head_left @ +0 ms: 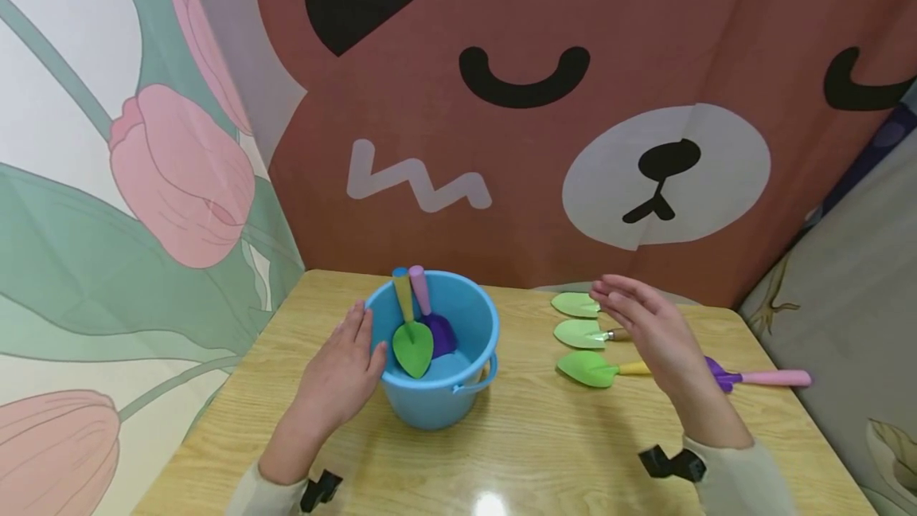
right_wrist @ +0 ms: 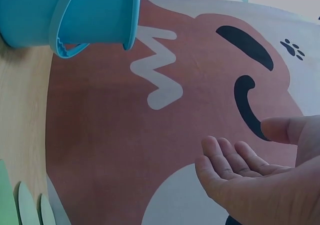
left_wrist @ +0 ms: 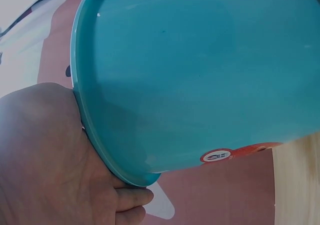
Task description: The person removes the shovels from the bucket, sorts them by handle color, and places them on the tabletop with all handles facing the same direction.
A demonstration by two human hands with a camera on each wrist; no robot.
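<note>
A light blue bucket point(head_left: 433, 407) stands on the table, holding a green trowel with a yellow handle point(head_left: 412, 349) and a purple trowel with a lilac handle point(head_left: 440, 334). Fingers extended, my left hand point(head_left: 337, 385) lies against the bucket's left rim; the left wrist view shows the palm point(left_wrist: 45, 155) along that rim. My right hand point(head_left: 659, 333) hovers empty above a row of trowels, fingers loosely extended. Under and beside it lie two pale green trowels point(head_left: 579, 334), a bright green trowel point(head_left: 591, 369) with a yellow handle, and a purple trowel with a pink handle point(head_left: 774, 377).
The wooden table point(head_left: 530, 444) backs onto a brown bear-print curtain point(head_left: 430, 237). A tulip-print cloth point(head_left: 179, 173) hangs at the left, and a greyish cloth point(head_left: 852, 285) at the right. The bucket's handle point(head_left: 478, 382) hangs down on its front right side.
</note>
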